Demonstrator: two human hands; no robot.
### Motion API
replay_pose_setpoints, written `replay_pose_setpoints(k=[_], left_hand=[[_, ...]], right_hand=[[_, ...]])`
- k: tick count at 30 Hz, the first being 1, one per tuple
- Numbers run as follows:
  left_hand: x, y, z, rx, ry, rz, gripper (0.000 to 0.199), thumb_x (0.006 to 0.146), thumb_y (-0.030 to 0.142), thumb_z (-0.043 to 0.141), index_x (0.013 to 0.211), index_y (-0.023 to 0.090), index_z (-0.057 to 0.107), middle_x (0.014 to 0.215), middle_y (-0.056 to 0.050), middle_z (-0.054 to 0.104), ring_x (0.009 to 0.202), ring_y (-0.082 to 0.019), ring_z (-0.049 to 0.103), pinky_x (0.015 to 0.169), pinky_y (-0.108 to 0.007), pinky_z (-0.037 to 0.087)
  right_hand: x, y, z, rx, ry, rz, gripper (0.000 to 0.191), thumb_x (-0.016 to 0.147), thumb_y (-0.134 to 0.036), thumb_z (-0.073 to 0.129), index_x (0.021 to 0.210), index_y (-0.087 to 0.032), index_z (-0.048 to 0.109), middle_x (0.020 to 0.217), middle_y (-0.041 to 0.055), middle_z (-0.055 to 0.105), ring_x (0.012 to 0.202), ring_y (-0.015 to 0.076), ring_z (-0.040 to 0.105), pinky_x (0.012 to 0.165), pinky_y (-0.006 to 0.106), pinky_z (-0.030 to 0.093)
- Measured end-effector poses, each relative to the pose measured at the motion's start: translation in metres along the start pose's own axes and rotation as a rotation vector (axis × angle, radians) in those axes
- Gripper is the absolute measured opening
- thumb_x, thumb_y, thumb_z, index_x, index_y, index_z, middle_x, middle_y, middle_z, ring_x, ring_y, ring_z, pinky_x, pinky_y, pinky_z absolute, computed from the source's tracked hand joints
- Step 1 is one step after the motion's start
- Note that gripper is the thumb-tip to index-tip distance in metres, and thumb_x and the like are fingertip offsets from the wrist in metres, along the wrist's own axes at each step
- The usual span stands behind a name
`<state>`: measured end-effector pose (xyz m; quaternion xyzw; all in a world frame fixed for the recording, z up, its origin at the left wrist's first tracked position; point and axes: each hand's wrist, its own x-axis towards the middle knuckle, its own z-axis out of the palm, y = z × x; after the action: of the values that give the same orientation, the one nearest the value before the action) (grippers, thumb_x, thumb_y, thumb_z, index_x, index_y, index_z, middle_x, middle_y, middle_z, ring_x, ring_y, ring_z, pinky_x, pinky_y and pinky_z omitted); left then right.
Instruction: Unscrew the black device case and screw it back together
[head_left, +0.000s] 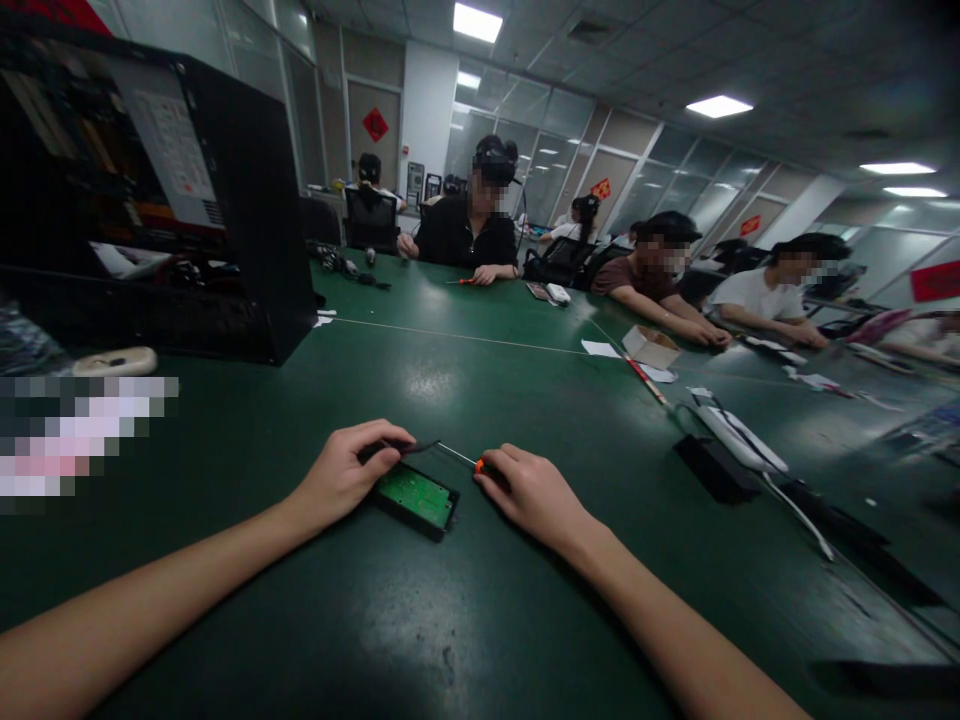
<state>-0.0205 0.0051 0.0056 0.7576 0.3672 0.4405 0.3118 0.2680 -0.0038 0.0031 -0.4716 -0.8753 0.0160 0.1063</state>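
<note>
Forearms (169, 585) lie over the green table (480, 630) at eight and about five o'clock. Left hand (351, 468), at eight, pinches a dark piece (418, 447) between thumb and fingers. Right hand (534, 492), at five, curls around an orange screwdriver (478, 466), tip beside the piece, contact unclear. At seven lies a black box (431, 531) holding a green board (418, 497).

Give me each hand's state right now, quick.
Left hand: closed, pinching a thin black piece by the green circuit board.
Right hand: closed, holding an orange-handled screwdriver, shaft pointing toward that piece.
</note>
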Motion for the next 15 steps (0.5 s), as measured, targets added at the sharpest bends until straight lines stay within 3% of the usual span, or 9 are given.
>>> replay_pose_setpoints(k=[4, 7, 11, 15], left_hand=[[0.008, -0.008, 0.001, -0.266, 0.25, -0.283, 0.069, 0.093, 0.076, 0.045, 0.086, 0.012, 0.07, 0.07, -0.006, 0.065, 0.064, -0.018, 0.058, 0.066, -0.03, 0.048], [0.013, -0.011, 0.003, -0.456, 0.35, -0.369, 0.067, 0.091, 0.075, 0.05, 0.093, 0.01, 0.067, 0.07, -0.003, 0.063, 0.055, -0.013, 0.049, 0.059, -0.028, 0.043], [0.014, -0.013, 0.004, -0.47, 0.319, -0.386, 0.052, 0.09, 0.062, 0.063, 0.095, 0.011, 0.064, 0.077, -0.003, 0.065, 0.055, -0.011, 0.049, 0.056, -0.025, 0.039], [0.011, -0.015, 0.003, -0.385, 0.229, -0.389, 0.044, 0.095, 0.055, 0.059, 0.091, 0.012, 0.066, 0.07, -0.002, 0.061, 0.058, -0.012, 0.051, 0.057, -0.025, 0.038]], right_hand=[[0.0, -0.003, -0.002, 0.014, -0.001, 0.007, 0.028, 0.104, -0.035, 0.045, 0.112, -0.017, 0.066, 0.1, 0.0082, 0.067, 0.089, 0.0191, 0.066, 0.078, 0.031, 0.051], [0.0, -0.004, -0.003, 0.033, -0.009, 0.011, 0.03, 0.105, -0.036, 0.044, 0.113, -0.018, 0.066, 0.102, 0.0087, 0.067, 0.095, 0.02, 0.066, 0.082, 0.032, 0.052], [0.001, -0.003, -0.003, 0.048, -0.01, 0.019, 0.03, 0.105, -0.037, 0.044, 0.113, -0.018, 0.067, 0.103, 0.0085, 0.068, 0.096, 0.0204, 0.066, 0.083, 0.033, 0.053], [0.0, -0.002, -0.004, 0.065, -0.02, 0.025, 0.031, 0.104, -0.037, 0.045, 0.115, -0.018, 0.067, 0.105, 0.0084, 0.068, 0.098, 0.0207, 0.065, 0.084, 0.034, 0.053]])
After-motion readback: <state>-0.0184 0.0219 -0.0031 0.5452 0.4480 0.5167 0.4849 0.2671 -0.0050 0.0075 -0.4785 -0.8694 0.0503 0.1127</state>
